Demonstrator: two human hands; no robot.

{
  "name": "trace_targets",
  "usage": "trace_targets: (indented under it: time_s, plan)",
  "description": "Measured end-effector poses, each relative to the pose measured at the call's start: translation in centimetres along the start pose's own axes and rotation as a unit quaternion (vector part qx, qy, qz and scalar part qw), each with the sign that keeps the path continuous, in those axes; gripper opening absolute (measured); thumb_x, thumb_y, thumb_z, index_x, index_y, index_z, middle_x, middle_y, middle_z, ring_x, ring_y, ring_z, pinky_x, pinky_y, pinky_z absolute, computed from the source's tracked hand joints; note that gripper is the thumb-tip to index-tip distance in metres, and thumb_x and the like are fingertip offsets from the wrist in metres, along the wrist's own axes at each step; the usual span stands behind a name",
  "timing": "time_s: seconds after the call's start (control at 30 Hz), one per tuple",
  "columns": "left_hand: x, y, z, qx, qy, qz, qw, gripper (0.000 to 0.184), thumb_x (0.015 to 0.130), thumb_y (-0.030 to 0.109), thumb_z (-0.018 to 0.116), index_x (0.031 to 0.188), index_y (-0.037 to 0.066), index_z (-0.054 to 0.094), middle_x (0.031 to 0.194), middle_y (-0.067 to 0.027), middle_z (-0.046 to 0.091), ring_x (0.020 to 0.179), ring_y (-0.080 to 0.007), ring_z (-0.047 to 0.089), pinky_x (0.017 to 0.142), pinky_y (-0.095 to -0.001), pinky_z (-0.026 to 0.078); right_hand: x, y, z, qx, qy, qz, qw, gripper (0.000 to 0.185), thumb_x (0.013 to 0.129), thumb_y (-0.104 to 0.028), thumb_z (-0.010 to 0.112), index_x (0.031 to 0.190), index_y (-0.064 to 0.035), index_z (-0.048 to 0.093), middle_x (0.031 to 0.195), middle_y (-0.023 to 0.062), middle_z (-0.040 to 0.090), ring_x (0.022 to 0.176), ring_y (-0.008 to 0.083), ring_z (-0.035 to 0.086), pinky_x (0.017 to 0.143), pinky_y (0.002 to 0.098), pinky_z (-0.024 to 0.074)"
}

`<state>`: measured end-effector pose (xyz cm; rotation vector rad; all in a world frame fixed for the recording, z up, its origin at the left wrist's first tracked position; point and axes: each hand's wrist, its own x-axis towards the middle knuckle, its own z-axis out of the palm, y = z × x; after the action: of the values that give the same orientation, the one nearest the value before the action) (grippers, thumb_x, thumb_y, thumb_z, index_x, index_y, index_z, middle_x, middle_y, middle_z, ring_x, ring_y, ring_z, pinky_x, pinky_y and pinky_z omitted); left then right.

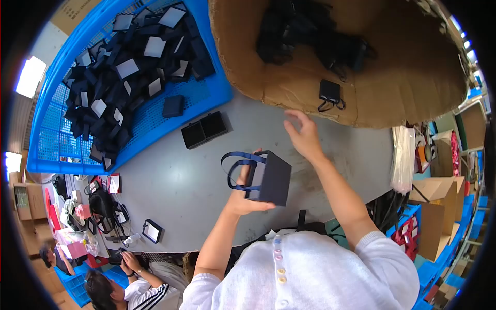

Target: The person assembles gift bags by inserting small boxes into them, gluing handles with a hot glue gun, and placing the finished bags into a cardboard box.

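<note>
My left hand [242, 200] grips a dark navy gift bag [275, 178] from below and behind, over the middle of the grey table. Two dark blue ribbon handles of the bag stick out to the left. My right hand [304, 133] is apart from the bag, fingers spread and holding nothing, close to the lower edge of a large cardboard box [403, 106]. Inside that box, near my right hand, lies a small dark bag [329, 91] with a ribbon handle. More dark bags [310, 33] are heaped deeper in the box.
A blue plastic crate [132, 155] full of small dark boxes stands upper left on the grey table [175, 181]. Beside it lies an open black box [204, 130]. A white-faced dark box [152, 231] rests near the table's edge. A co-worker [121, 289] sits lower left.
</note>
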<state>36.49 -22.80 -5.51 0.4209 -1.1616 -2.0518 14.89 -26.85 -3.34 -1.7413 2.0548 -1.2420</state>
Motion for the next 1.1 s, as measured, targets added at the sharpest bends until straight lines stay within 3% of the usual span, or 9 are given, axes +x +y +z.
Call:
trace_targets:
  time_s: [0.07, 0.17, 0.37, 0.5, 0.6, 0.63, 0.9, 1.03, 1.1]
  plan:
    - [-0.1, -0.6, 0.2, 0.209, 0.103, 0.003, 0.973, 0.123, 0.050, 0.020, 0.089, 0.146, 0.008, 0.013, 0.141, -0.0100, 0.033, 0.128, -0.0257, 0.038, 0.103, -0.0386, 0.036, -0.6, -3.3, -3.1, 0.218, -0.213, 0.010, 0.952, 0.045, 0.075, -0.014, 0.064, 0.118, -0.0029, 0.055, 0.118, 0.0147, 0.057, 0.112, 0.0323, 0.053, 0.096, 0.0392, 0.0399]
    - [1.0, -0.4, 0.7, 0.436, 0.122, 0.032, 0.891, 0.113, 0.051, 0.020, 0.087, 0.141, 0.004, 0.021, 0.133, -0.0158, 0.038, 0.118, -0.0327, 0.044, 0.096, -0.0422, 0.041, -2.3, -7.2, -3.4, 0.016, -0.268, -0.041, 0.962, 0.049, 0.070, -0.011, 0.065, 0.117, -0.0032, 0.055, 0.113, 0.0146, 0.059, 0.103, 0.0341, 0.056, 0.090, 0.0402, 0.0457]
    - [2.6, -2.1, 1.0, 0.449, 0.168, 0.076, 0.875, 0.113, 0.049, 0.019, 0.088, 0.139, 0.002, 0.022, 0.130, -0.0218, 0.035, 0.118, -0.0388, 0.041, 0.096, -0.0432, 0.041, -2.4, -5.4, 0.0, 0.072, 0.022, -0.212, 0.974, 0.013, 0.084, -0.005, 0.055, 0.094, 0.0000, 0.062, 0.086, 0.0135, 0.064, 0.080, 0.0269, 0.063, 0.074, 0.0341, 0.0496]
    - [2.9, -2.6, 0.3, 0.404, 0.203, 0.107, 0.886, 0.114, 0.050, 0.021, 0.089, 0.140, 0.002, 0.021, 0.131, -0.0214, 0.031, 0.119, -0.0387, 0.039, 0.095, -0.0445, 0.042, -1.2, -0.2, 2.2, 0.246, 0.039, 0.046, 0.967, 0.024, 0.093, -0.021, 0.050, 0.099, -0.0017, 0.062, 0.091, 0.0083, 0.064, 0.081, 0.0177, 0.061, 0.073, 0.0320, 0.0474]
    - [4.3, -2.7, -1.8, 0.434, 0.115, 0.099, 0.888, 0.117, 0.048, 0.027, 0.090, 0.141, 0.003, 0.022, 0.140, -0.0217, 0.024, 0.129, -0.0405, 0.029, 0.104, -0.0470, 0.032, -4.2, 4.0, 4.5, 0.548, -0.304, 0.398, 0.670, 0.047, 0.093, -0.043, 0.049, 0.127, -0.0098, 0.051, 0.107, 0.0051, 0.062, 0.083, 0.0184, 0.062, 0.074, 0.0314, 0.0504]
    - [5.0, -2.1, -3.0, 0.496, 0.028, 0.093, 0.863, 0.118, 0.048, 0.029, 0.090, 0.142, 0.005, 0.023, 0.143, -0.0214, 0.022, 0.133, -0.0409, 0.024, 0.107, -0.0481, 0.028, -4.5, 6.0, 3.6, 0.643, -0.351, 0.357, 0.580, 0.047, 0.091, -0.047, 0.052, 0.121, -0.0105, 0.056, 0.102, 0.0053, 0.064, 0.082, 0.0175, 0.063, 0.070, 0.0321, 0.0528]
    - [12.8, 0.0, -22.3, 0.882, -0.159, -0.220, 0.385, 0.102, 0.060, 0.020, 0.076, 0.145, 0.032, 0.022, 0.153, -0.0125, 0.006, 0.133, -0.0510, 0.017, 0.107, -0.0604, 0.020, -2.6, 8.0, 1.9, 0.564, -0.118, 0.501, 0.646, 0.044, 0.089, -0.045, 0.057, 0.105, -0.0046, 0.062, 0.091, 0.0063, 0.067, 0.078, 0.0158, 0.065, 0.069, 0.0311, 0.0536]
    - [13.1, -3.4, -20.8, 0.860, -0.237, -0.241, 0.383, 0.105, 0.061, 0.027, 0.079, 0.146, 0.032, 0.018, 0.153, -0.0110, 0.004, 0.128, -0.0476, 0.028, 0.103, -0.0567, 0.030, -2.7, 9.1, 0.8, 0.557, -0.076, 0.519, 0.644, 0.045, 0.090, -0.046, 0.055, 0.103, -0.0030, 0.061, 0.090, 0.0063, 0.067, 0.075, 0.0156, 0.064, 0.070, 0.0301, 0.0532]
    - [12.6, -3.2, -18.6, 0.795, -0.123, -0.275, 0.526, 0.117, 0.055, 0.029, 0.084, 0.147, 0.032, 0.013, 0.153, -0.0096, 0.005, 0.122, -0.0424, 0.036, 0.096, -0.0503, 0.040, -3.2, 10.1, 0.7, 0.538, -0.079, 0.519, 0.660, 0.045, 0.091, -0.045, 0.054, 0.103, -0.0024, 0.061, 0.090, 0.0069, 0.066, 0.075, 0.0154, 0.064, 0.068, 0.0289, 0.0531]
